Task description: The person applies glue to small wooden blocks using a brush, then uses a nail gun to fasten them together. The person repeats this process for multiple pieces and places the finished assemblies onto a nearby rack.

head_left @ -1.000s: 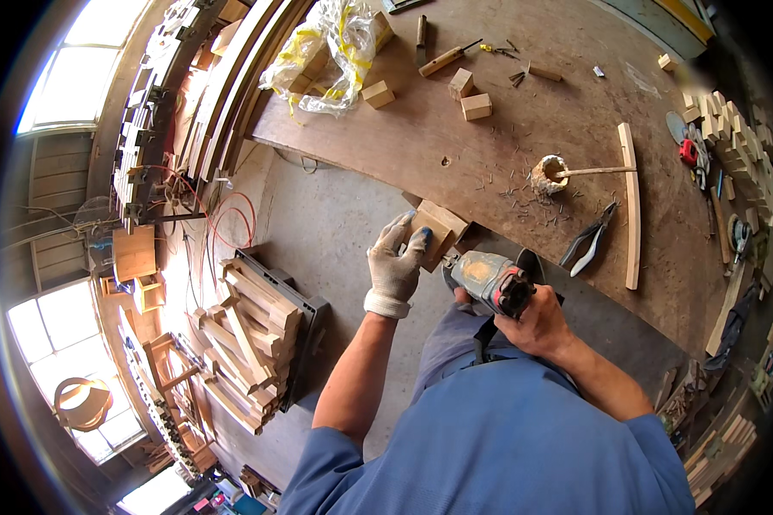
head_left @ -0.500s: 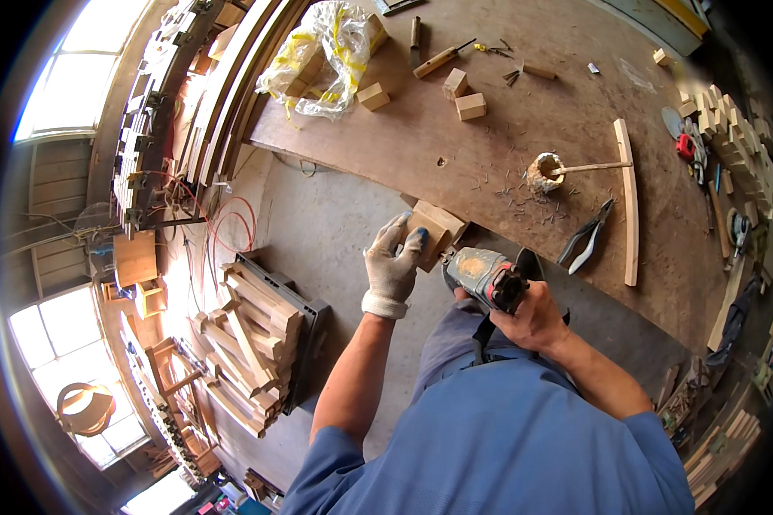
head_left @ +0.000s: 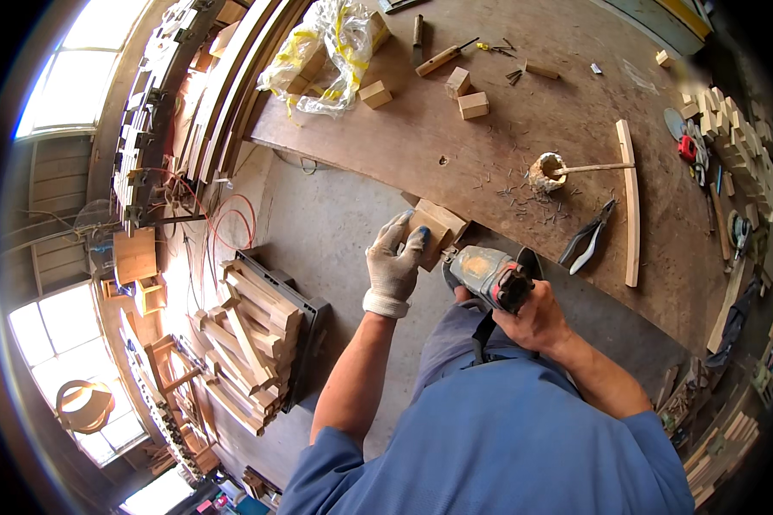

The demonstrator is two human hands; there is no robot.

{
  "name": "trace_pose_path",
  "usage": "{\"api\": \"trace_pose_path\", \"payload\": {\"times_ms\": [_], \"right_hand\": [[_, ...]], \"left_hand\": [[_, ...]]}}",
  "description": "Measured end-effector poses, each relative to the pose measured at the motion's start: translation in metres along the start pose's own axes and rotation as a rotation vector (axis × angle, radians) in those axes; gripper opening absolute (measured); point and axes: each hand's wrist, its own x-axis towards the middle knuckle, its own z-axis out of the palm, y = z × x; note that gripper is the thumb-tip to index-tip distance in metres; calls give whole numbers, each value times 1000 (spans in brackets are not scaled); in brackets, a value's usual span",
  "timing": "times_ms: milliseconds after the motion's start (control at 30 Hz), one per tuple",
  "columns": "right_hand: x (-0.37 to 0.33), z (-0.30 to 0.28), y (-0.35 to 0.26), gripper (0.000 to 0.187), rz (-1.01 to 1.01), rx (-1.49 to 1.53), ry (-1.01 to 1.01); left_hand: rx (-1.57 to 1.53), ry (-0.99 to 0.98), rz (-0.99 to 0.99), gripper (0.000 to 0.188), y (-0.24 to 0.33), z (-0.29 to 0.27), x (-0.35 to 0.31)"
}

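Note:
In a pale work glove, my left hand (head_left: 393,268) grips a wooden block (head_left: 428,236) that overhangs the near edge of the workbench (head_left: 386,163). Its fingers lie along the left side, and the blue-tipped thumb presses on the face. My bare right hand (head_left: 537,318) is wrapped round a power drill (head_left: 485,273) with a stained grey body, a red band and a black rear. The drill's metal front end points at the block's near face; whether it touches the wood is hard to tell. Part of the block is hidden behind my glove.
On the bench are pliers (head_left: 587,238), a glue pot (head_left: 546,172) with a stick, scattered nails, a curved wooden strip (head_left: 629,202), loose blocks (head_left: 472,106) and a plastic bag (head_left: 322,60). A black crate (head_left: 305,343) of wooden pieces stands at the left.
Almost nothing differs. The drill and my right hand have shifted very slightly to the right, and my left hand keeps its hold on the block.

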Motion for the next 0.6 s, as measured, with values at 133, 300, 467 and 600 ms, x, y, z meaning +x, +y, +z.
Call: {"api": "trace_pose_path", "payload": {"times_ms": [133,300,467,600], "right_hand": [[-3,-4,0,17,24,41,-9],[-5,-7,0,15,-39,-43,20],[-1,-22,-15,16,86,141,29],[-9,-42,3,17,107,117,91]], "left_hand": [[11,-3,-13,42,4,-1,-1],[-9,-2,-13,43,2,-1,-1],[-1,-11,-3,44,0,-2,-2],[175,74,138,44,12,-4,-2]]}}
